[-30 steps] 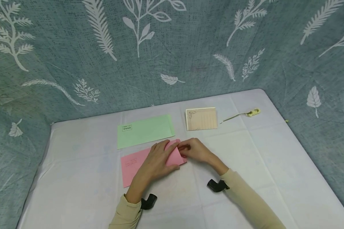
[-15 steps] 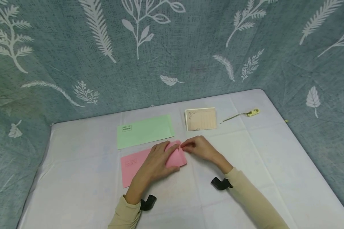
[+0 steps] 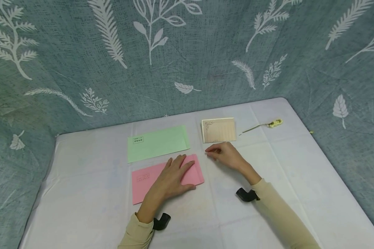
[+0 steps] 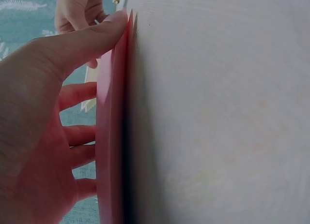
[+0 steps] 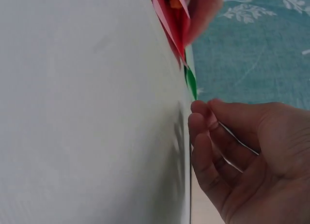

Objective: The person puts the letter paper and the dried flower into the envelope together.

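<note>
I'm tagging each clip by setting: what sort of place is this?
Probably an indoor tabletop set up for recording: a leaf-patterned cloth hangs behind a white-covered table, where a pink envelope and a green envelope lie.

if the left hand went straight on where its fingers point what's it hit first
The left hand would likely meet the green envelope first, just beyond the pink envelope beneath it; depth is unclear, so it might pass above.
</note>
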A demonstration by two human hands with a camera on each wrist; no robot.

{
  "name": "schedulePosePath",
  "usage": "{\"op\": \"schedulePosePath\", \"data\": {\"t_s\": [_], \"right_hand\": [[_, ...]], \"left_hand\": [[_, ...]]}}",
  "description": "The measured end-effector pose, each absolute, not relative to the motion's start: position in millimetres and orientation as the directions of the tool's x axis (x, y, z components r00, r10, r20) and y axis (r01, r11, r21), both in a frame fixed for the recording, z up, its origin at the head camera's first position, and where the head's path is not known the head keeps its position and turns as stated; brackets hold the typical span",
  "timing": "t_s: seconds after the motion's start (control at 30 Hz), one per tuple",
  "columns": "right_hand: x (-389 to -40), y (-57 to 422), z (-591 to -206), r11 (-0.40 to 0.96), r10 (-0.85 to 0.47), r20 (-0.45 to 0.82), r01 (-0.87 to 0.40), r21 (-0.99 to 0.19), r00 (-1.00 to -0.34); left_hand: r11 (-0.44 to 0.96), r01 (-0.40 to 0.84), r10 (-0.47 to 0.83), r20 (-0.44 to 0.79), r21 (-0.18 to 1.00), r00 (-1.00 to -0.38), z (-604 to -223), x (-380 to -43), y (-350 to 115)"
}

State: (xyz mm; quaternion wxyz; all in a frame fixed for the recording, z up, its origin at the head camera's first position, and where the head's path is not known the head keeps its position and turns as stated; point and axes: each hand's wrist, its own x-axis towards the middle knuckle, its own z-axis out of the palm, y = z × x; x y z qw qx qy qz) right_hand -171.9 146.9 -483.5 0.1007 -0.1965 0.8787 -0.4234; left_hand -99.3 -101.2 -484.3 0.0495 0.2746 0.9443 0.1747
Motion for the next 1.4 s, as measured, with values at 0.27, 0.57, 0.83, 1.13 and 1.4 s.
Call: {"op": "schedulePosePath", "data": {"t_s": [0.27, 0.57, 0.83, 1.13, 1.4], "right_hand": [[-180.8, 140.4, -474.7, 0.554, -0.447, 0.017, -0.291, -0.780, -0.894], [-194.7, 119.8, -461.6, 0.476, -0.474, 0.048, -0.302, -0.826, -0.879], [-206.1, 105.7, -467.3, 0.444, -0.386, 0.060, -0.242, -0.863, -0.921], [-222.9, 89.3, -477.1, 0.260, -0.320, -0.070, -0.017, -0.965, -0.945], [-229.7, 79.2, -480.1, 0.123, -0.332, -0.161, 0.127, -0.984, -0.929]], "left_hand": [[0.795, 0.473, 0.528, -0.048, 0.380, -0.848, -481.1, -98.9, -104.4], [0.744, 0.479, 0.531, 0.023, 0.465, -0.847, -455.7, -112.9, -116.9], [0.757, 0.479, 0.529, 0.014, 0.445, -0.849, -445.9, -143.7, -119.1], [0.768, 0.464, 0.504, 0.028, 0.441, -0.863, -454.3, -174.5, -120.4], [0.804, 0.441, 0.491, -0.027, 0.398, -0.871, -459.0, -197.8, -122.4]]}}
